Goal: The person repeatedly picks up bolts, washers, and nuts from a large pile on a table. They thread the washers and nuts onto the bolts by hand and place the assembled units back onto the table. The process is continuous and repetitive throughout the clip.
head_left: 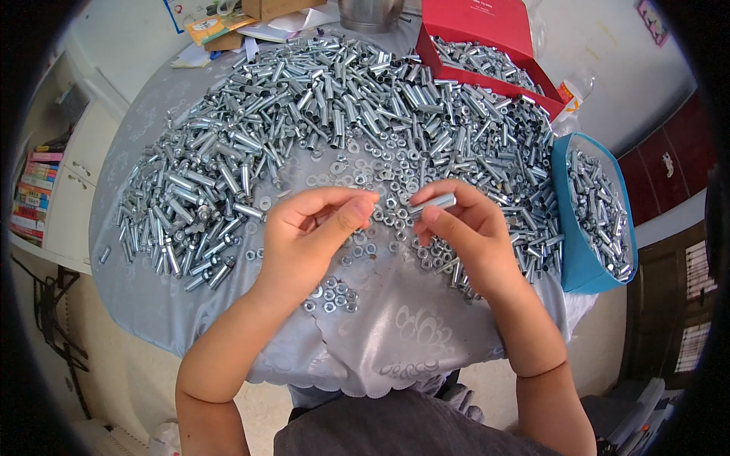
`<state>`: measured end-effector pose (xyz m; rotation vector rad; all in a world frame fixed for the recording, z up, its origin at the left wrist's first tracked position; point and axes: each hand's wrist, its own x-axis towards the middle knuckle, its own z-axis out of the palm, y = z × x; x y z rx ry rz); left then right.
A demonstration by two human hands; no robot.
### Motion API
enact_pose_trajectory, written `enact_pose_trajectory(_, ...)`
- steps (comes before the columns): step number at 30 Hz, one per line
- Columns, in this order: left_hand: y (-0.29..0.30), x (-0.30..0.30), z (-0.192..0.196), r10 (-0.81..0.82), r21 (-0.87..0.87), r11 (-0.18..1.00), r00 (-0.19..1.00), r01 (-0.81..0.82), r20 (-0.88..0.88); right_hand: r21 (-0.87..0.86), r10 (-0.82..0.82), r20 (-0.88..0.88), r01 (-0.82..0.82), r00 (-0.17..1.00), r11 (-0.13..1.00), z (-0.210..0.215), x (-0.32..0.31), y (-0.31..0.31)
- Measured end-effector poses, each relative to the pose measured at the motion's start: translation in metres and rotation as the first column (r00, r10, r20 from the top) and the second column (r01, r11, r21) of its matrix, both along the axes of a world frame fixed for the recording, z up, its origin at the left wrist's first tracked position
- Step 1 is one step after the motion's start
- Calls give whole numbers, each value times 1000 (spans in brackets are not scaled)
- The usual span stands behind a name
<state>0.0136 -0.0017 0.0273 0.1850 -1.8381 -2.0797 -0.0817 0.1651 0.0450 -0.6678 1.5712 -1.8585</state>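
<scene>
My right hand [475, 235] is closed round a short, shiny metal sleeve [442, 202], pinched between thumb and fingers and pointing sideways. Beside it, my left hand [315, 224] has its thumb and fingertips pressed together; whatever sits in that pinch is too small or hidden to make out. Both hands hover over the middle of the table, a small gap apart. Between and beyond them lie loose hex nuts [391, 204] and flat washers [357, 164]. A little group of nuts [330, 295] rests next to my left wrist.
Metal sleeves and bolts [327, 91] heap in a wide arc over the patterned grey tablecloth [411, 327]. An open red box [525, 91] of metal parts stands at the far right. A blue fabric bin [576, 266], also filled, is at the right edge. Papers [274, 26] lie far left.
</scene>
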Motion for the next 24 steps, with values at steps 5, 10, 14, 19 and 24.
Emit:
enact_pose_trajectory(5, 10, 3, -5, 3, -171, 985, 1000, -1, 13, -45, 45, -19, -46, 999, 998, -4, 9, -2)
enact_pose_trajectory(10, 11, 3, -10, -19, -198, 980, 998, 7, -61, 1, 67, -95, -67, 993, 998, -10, 10, -2)
enact_pose_trajectory(14, 8, 5, -9, -6, -284, 959, 997, -16, -75, 70, 91, -161, -80, 983, 994, -8, 9, -2)
enact_pose_trajectory(19, 9, 2, -13, -68, -249, 967, 996, 54, -48, 31, 87, -167, -83, 982, 996, -7, 8, -2)
enact_pose_trajectory(24, 8, 5, -2, -112, -120, 985, 990, 122, 91, 103, 219, -338, -195, 915, 975, -17, 11, -4)
